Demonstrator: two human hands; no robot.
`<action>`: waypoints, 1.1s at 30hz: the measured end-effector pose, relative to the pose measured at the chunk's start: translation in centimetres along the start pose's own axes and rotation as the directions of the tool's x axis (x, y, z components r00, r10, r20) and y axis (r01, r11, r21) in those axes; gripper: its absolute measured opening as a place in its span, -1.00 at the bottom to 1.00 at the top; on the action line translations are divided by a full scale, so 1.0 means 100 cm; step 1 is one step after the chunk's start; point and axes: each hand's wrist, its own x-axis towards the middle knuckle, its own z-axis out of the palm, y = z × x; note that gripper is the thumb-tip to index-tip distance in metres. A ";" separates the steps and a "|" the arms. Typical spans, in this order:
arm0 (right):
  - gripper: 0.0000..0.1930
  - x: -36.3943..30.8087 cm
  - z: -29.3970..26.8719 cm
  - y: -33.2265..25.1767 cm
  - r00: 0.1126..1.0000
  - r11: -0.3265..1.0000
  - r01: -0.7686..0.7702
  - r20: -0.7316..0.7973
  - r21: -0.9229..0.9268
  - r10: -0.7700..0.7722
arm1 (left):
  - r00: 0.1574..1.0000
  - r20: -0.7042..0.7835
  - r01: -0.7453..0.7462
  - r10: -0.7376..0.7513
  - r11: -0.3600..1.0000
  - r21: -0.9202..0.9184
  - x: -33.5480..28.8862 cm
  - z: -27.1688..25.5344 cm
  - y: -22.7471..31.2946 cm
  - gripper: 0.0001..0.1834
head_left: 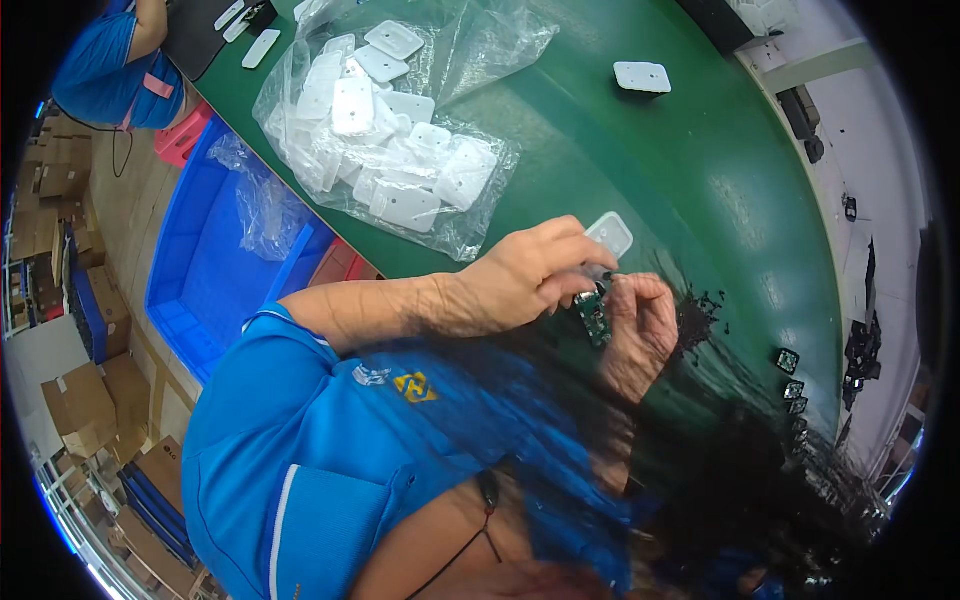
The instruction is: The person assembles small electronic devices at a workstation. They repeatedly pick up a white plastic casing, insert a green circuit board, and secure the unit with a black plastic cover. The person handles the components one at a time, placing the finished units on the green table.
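Note:
My left hand (525,272) reaches in from the left, its fingers bent and pinched together. A small green circuit board (594,318) sits between my hands, its upper end at my left thumb and fingertips. My right hand (643,322) is closed, thumb against index finger, meeting the left fingertips. A tiny black part (607,276) shows at the point where the fingertips come together; its kind cannot be made out. Just beyond my left fingers a white plastic cover (612,234) with rounded corners lies on the green table. Dark strands of hair blur the area over my right forearm.
A clear plastic bag (480,140) full of white covers lies at the far left of the table (560,150). Small black bits (703,315) are heaped right of my hands. Several black square parts (788,361) line the right edge. A blue bin (200,270) stands left; another person (115,75) is beyond.

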 end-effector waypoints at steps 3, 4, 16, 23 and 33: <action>-0.92 -0.005 0.003 0.005 1.000 0.997 -0.016 0.010 0.076 0.015 | 0.996 -0.001 -0.088 0.088 0.995 0.037 0.003 0.003 -0.008 -0.82; -0.92 -0.006 0.003 0.003 0.999 0.999 -0.044 -0.002 0.022 0.044 | 0.994 -0.023 -0.103 0.105 0.990 0.094 0.004 0.004 -0.008 -0.82; -0.92 -0.010 -0.007 0.007 0.994 0.993 -0.106 -0.005 0.048 0.106 | 0.999 0.017 -0.043 0.042 0.996 0.075 0.005 0.003 0.000 -0.59; -0.91 -0.001 -0.004 0.005 0.884 0.618 0.439 0.192 -0.653 -0.425 | 0.999 -0.044 -0.023 0.033 0.977 0.210 0.006 -0.003 -0.015 -0.75; -0.88 0.005 -0.001 -0.003 0.877 0.502 0.462 0.292 -0.731 -0.382 | 0.997 -0.072 -0.015 0.017 0.999 0.033 0.004 0.000 -0.016 -0.85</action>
